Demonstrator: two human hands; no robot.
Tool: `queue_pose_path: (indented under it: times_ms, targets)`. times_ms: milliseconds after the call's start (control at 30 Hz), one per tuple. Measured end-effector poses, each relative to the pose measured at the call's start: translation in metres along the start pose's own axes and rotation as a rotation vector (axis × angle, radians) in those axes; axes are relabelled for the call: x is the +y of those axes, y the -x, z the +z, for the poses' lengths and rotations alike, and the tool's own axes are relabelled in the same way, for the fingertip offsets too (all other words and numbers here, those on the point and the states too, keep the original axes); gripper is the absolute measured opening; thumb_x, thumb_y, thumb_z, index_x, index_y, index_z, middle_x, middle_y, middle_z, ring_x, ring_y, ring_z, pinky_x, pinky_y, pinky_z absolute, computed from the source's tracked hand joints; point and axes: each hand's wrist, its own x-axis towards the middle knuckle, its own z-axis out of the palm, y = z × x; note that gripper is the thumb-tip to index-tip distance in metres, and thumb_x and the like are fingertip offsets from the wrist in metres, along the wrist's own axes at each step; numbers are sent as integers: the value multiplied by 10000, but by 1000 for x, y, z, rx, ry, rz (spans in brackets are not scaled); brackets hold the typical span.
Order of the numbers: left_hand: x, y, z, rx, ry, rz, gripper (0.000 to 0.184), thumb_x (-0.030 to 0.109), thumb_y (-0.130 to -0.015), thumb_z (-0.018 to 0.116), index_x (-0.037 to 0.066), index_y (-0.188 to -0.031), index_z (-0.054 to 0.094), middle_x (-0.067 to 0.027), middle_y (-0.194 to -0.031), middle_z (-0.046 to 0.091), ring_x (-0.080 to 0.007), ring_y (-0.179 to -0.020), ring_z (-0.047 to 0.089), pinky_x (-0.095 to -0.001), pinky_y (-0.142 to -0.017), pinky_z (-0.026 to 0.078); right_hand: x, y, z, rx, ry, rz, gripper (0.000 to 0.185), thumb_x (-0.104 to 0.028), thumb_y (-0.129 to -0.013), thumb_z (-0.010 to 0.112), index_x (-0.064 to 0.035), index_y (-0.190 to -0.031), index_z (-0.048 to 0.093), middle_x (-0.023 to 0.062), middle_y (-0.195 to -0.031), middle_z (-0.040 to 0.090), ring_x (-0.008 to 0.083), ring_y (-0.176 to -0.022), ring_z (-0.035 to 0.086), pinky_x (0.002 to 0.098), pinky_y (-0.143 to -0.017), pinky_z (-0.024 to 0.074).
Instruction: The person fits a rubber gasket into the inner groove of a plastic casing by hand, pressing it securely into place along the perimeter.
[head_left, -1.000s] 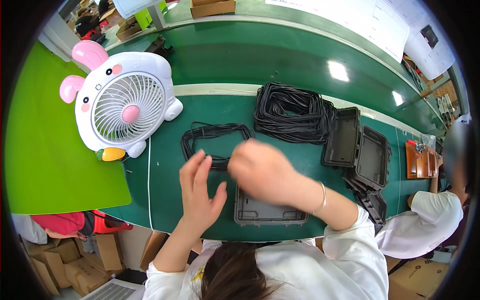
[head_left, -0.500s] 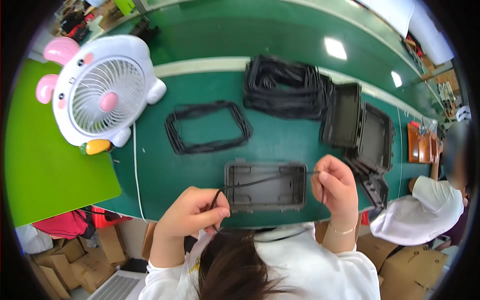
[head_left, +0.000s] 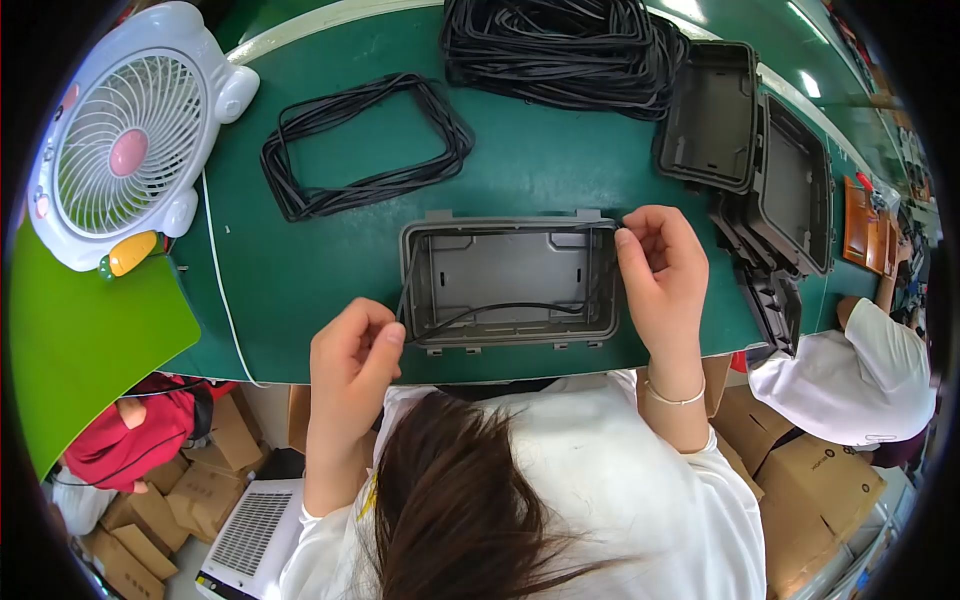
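Note:
A grey rectangular plastic case half [head_left: 505, 270] lies open side up on the table in front of me. A thin black rubber sealing ring [head_left: 500, 307] hangs over it, its upper strand along the far rim and its lower strand sagging across the opening. My left hand [head_left: 355, 350] pinches the ring just outside the case's near-left side. At the far-right corner, my right hand [head_left: 665, 260] has thumb and fingers closed on the ring against the rim. Whether any of it sits in the groove, I cannot tell.
Beyond the case lie a small bundle of black rings [head_left: 440, 120] and a larger pile [head_left: 560, 60]. More grey case parts [head_left: 710, 120] are stacked at right. A white fan [head_left: 127, 152] stands left by a green mat [head_left: 110, 330]. Another person [head_left: 850, 380] sits at right.
Both hands have moved from holding the ring stretched above the case down to its rim. The ring now lies partly along the far edge. The camera view has tilted downward.

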Motion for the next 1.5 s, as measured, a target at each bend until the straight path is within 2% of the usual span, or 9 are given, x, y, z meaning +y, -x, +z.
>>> queue_pose_path:
  times_ms: [67, 333, 467, 533, 767, 967, 1067, 1267, 1500]
  targets:
    - [0, 2, -1, -38, -146, 69, 146, 39, -871, 583, -17, -761, 504, -44, -613, 461, -98, -547, 385, -271, -498, 294, 1, -1, -1, -14, 36, -37, 76, 33, -788, 642, -1, -824, 585, 60, -752, 553, 136, -590, 527, 255, -545, 434]
    - [15, -2, 3, -72, -382, 200, 220, 84, -898, 583, -16, -739, 468, -134, -613, 429, -248, -533, 399, -343, -517, 332, -7, -7, 3, -20, 108, -90, 75, 38, -791, 629, -6, -797, 568, 22, -731, 534, 106, -602, 496, 240, -543, 419]
    - [7, -6, 0, -111, -419, 201, 282, 134, -926, 566, -4, -719, 433, -150, -617, 414, -282, -539, 392, -354, -520, 336, 9, -4, 4, -107, -312, 236, 66, -41, -884, 579, -5, -916, 623, -45, -738, 506, 28, -616, 428, 197, -502, 339]
    - [-3, -7, -2, -163, -314, 202, 291, 144, -944, 541, -6, -726, 420, -132, -603, 406, -244, -525, 389, -352, -512, 332, 1, -5, -2, -227, -494, 490, 163, -95, -933, 539, 1, -1010, 646, -68, -738, 495, -2, -607, 392, 182, -486, 296]
    - [-13, -8, -2, -289, 135, -164, 272, 154, -974, 497, 36, -747, 406, 15, -603, 418, -57, -562, 363, -256, -494, 313, 6, -3, -4, -294, -484, 514, 261, -156, -968, 507, 1, -1120, 649, -100, -633, 456, -12, -522, 339, 180, -463, 263]
    - [-17, -12, -7, -385, 199, -236, 252, 178, -963, 530, 59, -763, 434, 40, -616, 430, -40, -560, 368, -226, -495, 319, 17, -2, -3, -309, -493, 475, 259, -174, -966, 532, -8, -1119, 659, -112, -623, 427, -17, -517, 335, 170, -451, 247]
    - [-19, -15, -12, -457, 140, -178, 197, 160, -974, 452, -5, -1001, 556, 32, -644, 454, -43, -539, 379, -204, -494, 321, 16, -2, -3, -305, -495, 479, 257, -177, -964, 539, -12, -1117, 664, -114, -620, 418, -19, -514, 326, 169, -445, 237]
    - [-18, -19, -12, -450, 65, -175, 183, 155, -948, 549, 35, -823, 489, 49, -630, 429, -29, -575, 352, -221, -498, 300, 25, -2, 0, -284, -535, 450, 249, -169, -964, 545, -6, -1109, 664, -115, -622, 417, -18, -524, 315, 169, -459, 232]
    - [-24, -6, 2, -327, 283, -188, 142, 141, -956, 519, 37, -862, 492, 46, -651, 435, -35, -576, 376, -215, -505, 317, 26, 3, 16, -147, -612, 303, 238, -130, -974, 530, 30, -1104, 648, -80, -715, 504, -1, -641, 396, 170, -571, 312]
